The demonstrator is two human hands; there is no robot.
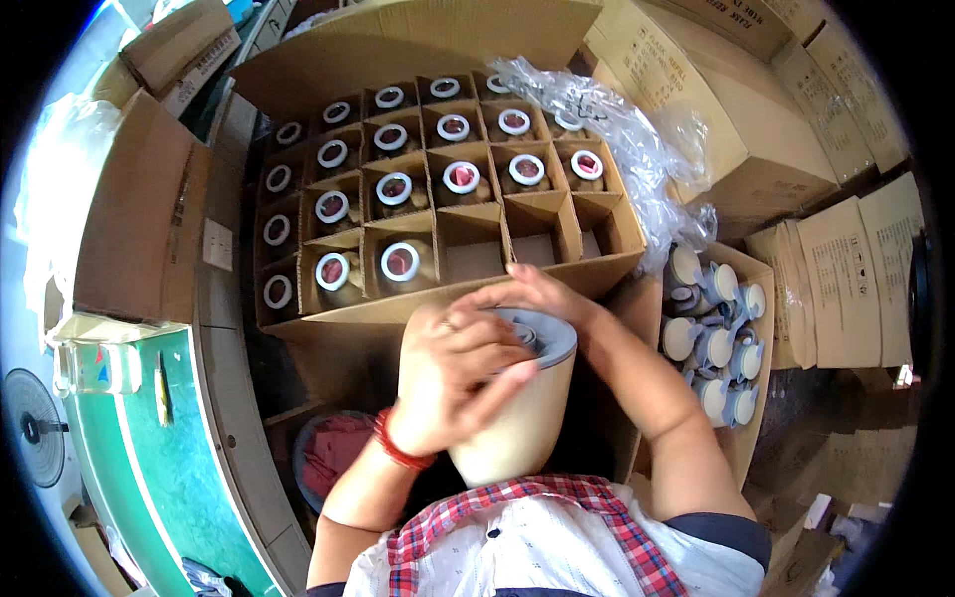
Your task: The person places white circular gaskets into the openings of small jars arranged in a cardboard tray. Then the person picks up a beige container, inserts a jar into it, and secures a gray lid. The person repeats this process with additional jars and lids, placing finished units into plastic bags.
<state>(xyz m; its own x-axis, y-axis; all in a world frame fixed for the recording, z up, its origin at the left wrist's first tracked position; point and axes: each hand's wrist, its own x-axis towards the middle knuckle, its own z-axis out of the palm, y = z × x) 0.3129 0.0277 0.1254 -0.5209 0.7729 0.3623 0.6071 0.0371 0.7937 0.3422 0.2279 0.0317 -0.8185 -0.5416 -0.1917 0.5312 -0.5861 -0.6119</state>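
Observation:
A cream vacuum flask body point(527, 428) with a grey-blue collar stands upright against my front. My left hand point(453, 373), a red cord bracelet at its wrist, lies over the near left side of the collar with its fingers bent. Around the far side of the collar curls my right hand point(537, 294); its fingertips are partly hidden behind the left hand. Just beyond both hands is a divided cardboard carton point(418, 45). Glass flask liners point(401, 262) with white rings at their mouths fill most of its cells, while several cells at the near right hold none.
Crumpled clear plastic point(637, 129) hangs over the carton's right edge. To the right, an open box point(761, 343) holds several cream-and-grey flask tops. Stacked cartons point(746, 129) stand beyond. On the left are a green-topped table point(169, 458), a fan point(35, 428) and a tub point(308, 468) with dark red cloth.

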